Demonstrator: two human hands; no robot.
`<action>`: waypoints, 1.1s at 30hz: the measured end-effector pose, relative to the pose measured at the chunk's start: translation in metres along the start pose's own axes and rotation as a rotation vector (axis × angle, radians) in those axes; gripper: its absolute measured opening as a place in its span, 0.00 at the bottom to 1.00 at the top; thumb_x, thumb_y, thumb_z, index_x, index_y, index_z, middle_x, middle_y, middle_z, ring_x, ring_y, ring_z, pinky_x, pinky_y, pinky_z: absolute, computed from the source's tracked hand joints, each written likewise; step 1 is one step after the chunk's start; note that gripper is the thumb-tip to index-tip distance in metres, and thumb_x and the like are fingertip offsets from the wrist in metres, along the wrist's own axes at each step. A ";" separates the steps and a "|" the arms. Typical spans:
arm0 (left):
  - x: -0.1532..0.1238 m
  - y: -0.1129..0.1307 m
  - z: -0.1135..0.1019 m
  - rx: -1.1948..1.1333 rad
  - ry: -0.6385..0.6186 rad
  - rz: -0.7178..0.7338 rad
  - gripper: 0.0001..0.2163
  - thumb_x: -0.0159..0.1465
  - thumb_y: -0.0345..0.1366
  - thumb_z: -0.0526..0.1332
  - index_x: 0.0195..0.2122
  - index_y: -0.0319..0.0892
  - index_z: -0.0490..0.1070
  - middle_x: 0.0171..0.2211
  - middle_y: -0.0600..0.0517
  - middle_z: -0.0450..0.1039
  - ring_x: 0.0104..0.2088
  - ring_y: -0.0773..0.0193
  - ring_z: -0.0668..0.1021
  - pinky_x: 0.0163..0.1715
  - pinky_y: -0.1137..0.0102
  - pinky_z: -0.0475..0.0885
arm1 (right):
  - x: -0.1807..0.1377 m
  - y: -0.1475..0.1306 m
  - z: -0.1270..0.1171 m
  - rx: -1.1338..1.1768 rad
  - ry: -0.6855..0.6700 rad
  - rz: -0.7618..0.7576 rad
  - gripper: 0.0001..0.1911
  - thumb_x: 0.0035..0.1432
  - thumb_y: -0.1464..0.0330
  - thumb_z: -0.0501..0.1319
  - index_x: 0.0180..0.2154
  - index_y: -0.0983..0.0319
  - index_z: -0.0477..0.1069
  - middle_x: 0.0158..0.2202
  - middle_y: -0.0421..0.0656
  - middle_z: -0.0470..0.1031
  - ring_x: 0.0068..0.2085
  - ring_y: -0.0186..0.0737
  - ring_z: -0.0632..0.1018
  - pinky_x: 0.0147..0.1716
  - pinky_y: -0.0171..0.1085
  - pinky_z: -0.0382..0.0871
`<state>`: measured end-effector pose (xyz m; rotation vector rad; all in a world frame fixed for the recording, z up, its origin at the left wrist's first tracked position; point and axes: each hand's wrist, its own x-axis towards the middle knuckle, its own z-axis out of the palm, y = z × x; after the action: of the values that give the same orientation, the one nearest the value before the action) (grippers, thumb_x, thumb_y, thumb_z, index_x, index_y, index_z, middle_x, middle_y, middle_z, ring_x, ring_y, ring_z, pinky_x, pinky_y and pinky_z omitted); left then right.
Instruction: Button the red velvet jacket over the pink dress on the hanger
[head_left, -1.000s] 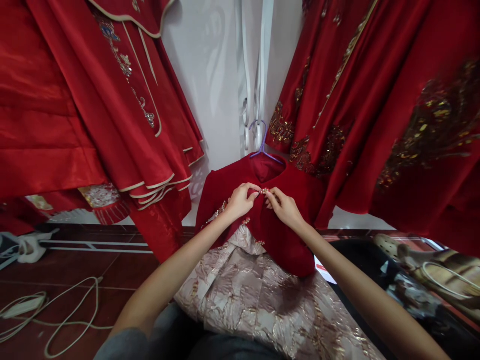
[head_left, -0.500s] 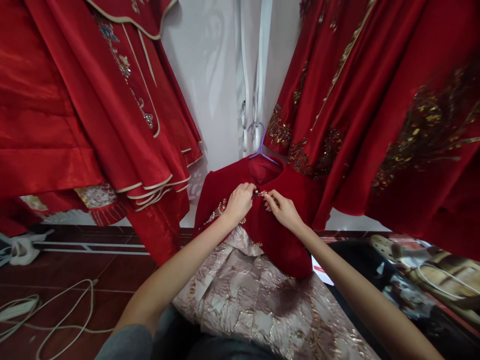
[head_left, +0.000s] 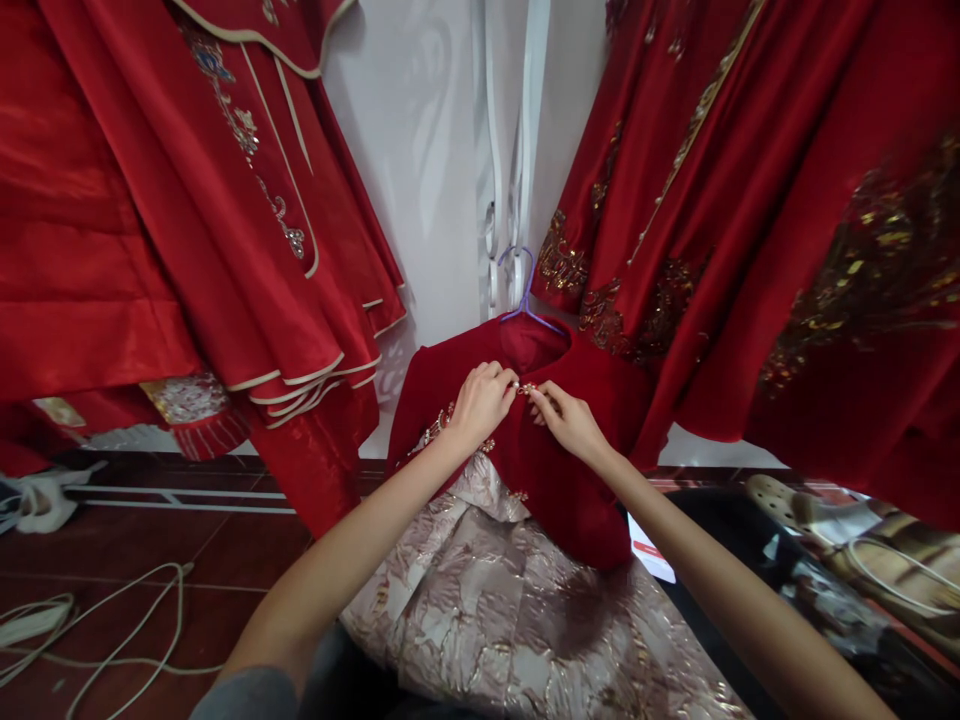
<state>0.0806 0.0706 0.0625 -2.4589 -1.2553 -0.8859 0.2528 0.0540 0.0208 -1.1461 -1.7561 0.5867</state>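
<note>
- The fingers of a person's left hand [head_left: 482,400] pinch the left end of a small beaded fastening [head_left: 527,389] at the neck of a red jacket; the exact grip is partly hidden behind the knuckles.
- The fingers of the right hand [head_left: 566,418] pinch the fastening's right end, thumb and forefinger pressed together.
- The red jacket [head_left: 581,490] lies in the middle of the scene, between and beneath both hands, its neckline facing the far side and its front parting toward the near side.
- Beaded trim [head_left: 439,425] glints on the jacket's left side, next to the left wrist.
- A purple hanger [head_left: 525,312] shows in the neck opening, its hook upright before white doors [head_left: 420,150].
- A pale brocade garment [head_left: 480,600] with a metallic sheen spreads from under the jacket to the near edge.
- A gray sleeve [head_left: 251,695] covers the upper left arm.
- Red garments hang on both sides: pale-edged ones [head_left: 247,250] at left, gold-sequined ones [head_left: 720,250] at right.
- On the dark red floor [head_left: 247,560] at left lie a looped white cable [head_left: 180,600] and, farther off, white shoes [head_left: 45,507].
- A beige clog [head_left: 772,500] sits at far right.
</note>
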 end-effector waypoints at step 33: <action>0.002 0.012 -0.007 -0.493 -0.085 -0.272 0.07 0.56 0.31 0.63 0.35 0.38 0.78 0.32 0.48 0.80 0.34 0.64 0.81 0.37 0.72 0.74 | 0.000 -0.006 0.002 -0.107 0.049 -0.027 0.16 0.61 0.53 0.52 0.32 0.57 0.65 0.25 0.39 0.74 0.26 0.38 0.77 0.30 0.35 0.72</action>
<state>0.0879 0.0615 0.0701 -2.7542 -1.5883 -1.3080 0.2486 0.0516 0.0245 -1.1981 -1.7757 0.4498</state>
